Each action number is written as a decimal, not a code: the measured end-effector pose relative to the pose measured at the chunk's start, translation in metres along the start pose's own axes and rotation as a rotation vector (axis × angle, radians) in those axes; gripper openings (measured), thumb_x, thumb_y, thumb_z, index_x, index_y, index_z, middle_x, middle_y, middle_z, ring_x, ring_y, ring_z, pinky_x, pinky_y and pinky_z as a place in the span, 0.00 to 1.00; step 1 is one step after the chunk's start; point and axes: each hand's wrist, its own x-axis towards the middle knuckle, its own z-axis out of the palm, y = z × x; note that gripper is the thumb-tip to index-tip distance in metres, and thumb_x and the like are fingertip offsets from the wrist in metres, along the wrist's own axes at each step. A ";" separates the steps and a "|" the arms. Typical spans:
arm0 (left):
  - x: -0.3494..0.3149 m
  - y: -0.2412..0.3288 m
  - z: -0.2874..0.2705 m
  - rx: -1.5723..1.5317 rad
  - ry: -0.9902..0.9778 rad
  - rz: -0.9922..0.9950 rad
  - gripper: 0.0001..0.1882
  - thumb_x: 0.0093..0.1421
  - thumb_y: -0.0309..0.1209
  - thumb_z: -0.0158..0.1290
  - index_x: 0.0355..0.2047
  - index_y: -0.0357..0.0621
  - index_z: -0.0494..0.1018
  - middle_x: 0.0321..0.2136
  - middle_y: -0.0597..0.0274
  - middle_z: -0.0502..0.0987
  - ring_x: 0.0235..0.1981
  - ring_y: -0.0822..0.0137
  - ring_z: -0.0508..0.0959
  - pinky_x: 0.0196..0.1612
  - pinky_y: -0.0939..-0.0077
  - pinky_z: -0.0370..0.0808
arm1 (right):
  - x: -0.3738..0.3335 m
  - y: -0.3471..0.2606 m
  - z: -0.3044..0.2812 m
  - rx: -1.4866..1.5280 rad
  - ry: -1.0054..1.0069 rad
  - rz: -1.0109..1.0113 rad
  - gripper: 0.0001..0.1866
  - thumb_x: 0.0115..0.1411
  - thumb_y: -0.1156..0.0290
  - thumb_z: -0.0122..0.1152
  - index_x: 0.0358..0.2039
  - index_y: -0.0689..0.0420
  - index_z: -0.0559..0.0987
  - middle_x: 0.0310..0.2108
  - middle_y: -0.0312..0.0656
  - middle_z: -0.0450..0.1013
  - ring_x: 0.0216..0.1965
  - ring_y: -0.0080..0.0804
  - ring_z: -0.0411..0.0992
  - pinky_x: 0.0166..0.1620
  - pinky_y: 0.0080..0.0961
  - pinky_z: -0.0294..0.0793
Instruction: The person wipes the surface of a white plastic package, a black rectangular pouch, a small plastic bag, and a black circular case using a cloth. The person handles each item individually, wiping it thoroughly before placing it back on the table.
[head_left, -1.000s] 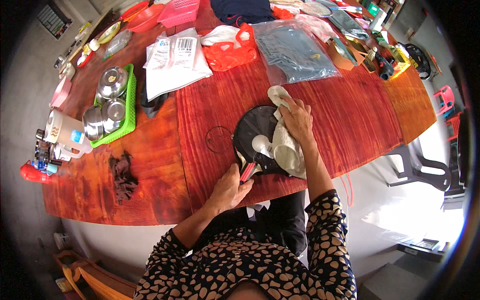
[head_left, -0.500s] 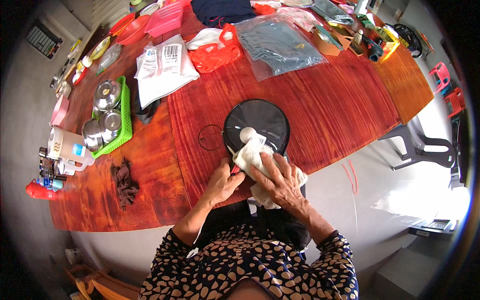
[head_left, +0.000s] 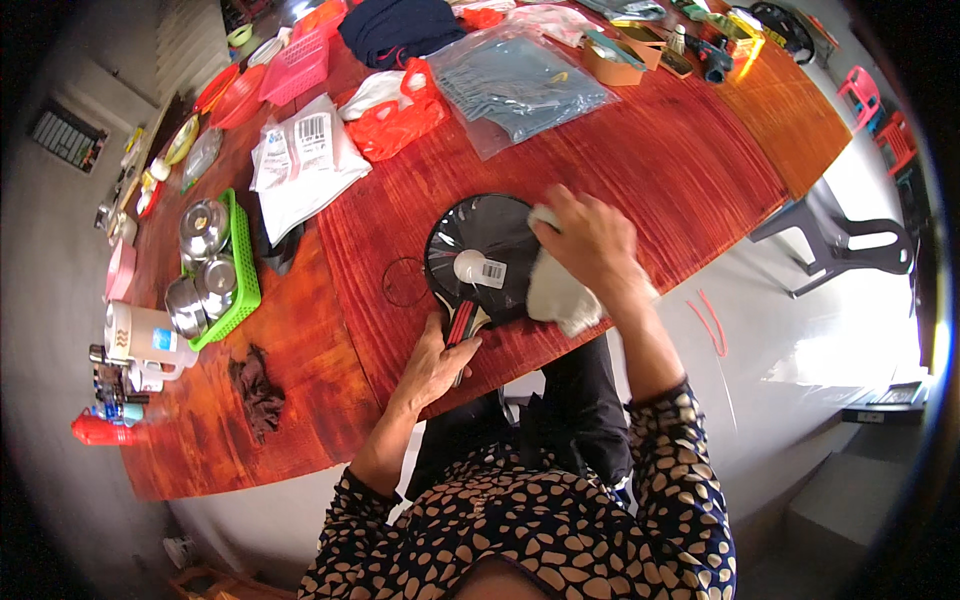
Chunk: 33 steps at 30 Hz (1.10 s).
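A black round pan (head_left: 478,245) lies on the red wooden table (head_left: 640,170), with a white knob and a small sticker at its middle. Its red and black handle (head_left: 461,325) points toward me, and my left hand (head_left: 435,360) grips that handle at the table's near edge. My right hand (head_left: 590,245) presses a white cloth (head_left: 556,292) against the pan's right rim. The cloth hangs down past the table edge.
A green basket (head_left: 243,270) with steel cups stands to the left, next to a cream jug (head_left: 140,335) and a dark rag (head_left: 258,388). White packets (head_left: 300,160), an orange bag (head_left: 400,125) and clear plastic bags (head_left: 520,85) lie farther back. Plastic chairs (head_left: 830,240) stand right.
My right hand and the cloth have moved from the pan's near edge up to its right rim. My left hand stays on the handle.
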 end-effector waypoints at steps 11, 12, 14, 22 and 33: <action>-0.004 -0.001 -0.002 -0.029 0.007 -0.123 0.26 0.58 0.39 0.57 0.42 0.34 0.56 0.26 0.58 0.71 0.20 0.69 0.76 0.17 0.77 0.71 | -0.033 0.002 0.051 0.474 0.059 -0.422 0.33 0.45 0.68 0.65 0.53 0.62 0.68 0.44 0.50 0.69 0.43 0.50 0.67 0.47 0.41 0.70; -0.003 0.001 0.000 -0.035 0.013 -0.124 0.26 0.58 0.39 0.57 0.42 0.34 0.56 0.26 0.58 0.70 0.20 0.70 0.76 0.17 0.77 0.71 | -0.046 0.005 0.054 0.452 0.070 -0.432 0.33 0.44 0.70 0.65 0.53 0.62 0.68 0.46 0.50 0.68 0.43 0.50 0.67 0.46 0.40 0.70; -0.003 -0.003 -0.001 -0.048 0.001 -0.084 0.27 0.57 0.39 0.57 0.44 0.33 0.57 0.27 0.59 0.70 0.20 0.70 0.76 0.18 0.77 0.72 | -0.067 0.001 0.054 0.409 0.105 -0.462 0.32 0.41 0.74 0.62 0.51 0.61 0.70 0.45 0.48 0.69 0.41 0.46 0.68 0.44 0.38 0.72; -0.020 -0.008 -0.010 -0.272 0.003 -0.023 0.22 0.60 0.33 0.53 0.50 0.36 0.61 0.34 0.54 0.74 0.29 0.67 0.78 0.25 0.75 0.77 | -0.084 0.016 0.002 0.695 0.429 -0.087 0.20 0.49 0.83 0.60 0.45 0.60 0.71 0.35 0.46 0.70 0.37 0.39 0.72 0.38 0.32 0.75; -0.042 -0.004 0.017 -0.844 -0.383 0.023 0.19 0.61 0.29 0.52 0.51 0.41 0.63 0.34 0.54 0.75 0.31 0.62 0.79 0.28 0.67 0.79 | -0.069 -0.042 0.020 1.053 0.327 -0.398 0.22 0.53 0.76 0.55 0.49 0.64 0.65 0.62 0.55 0.56 0.66 0.54 0.52 0.63 0.45 0.54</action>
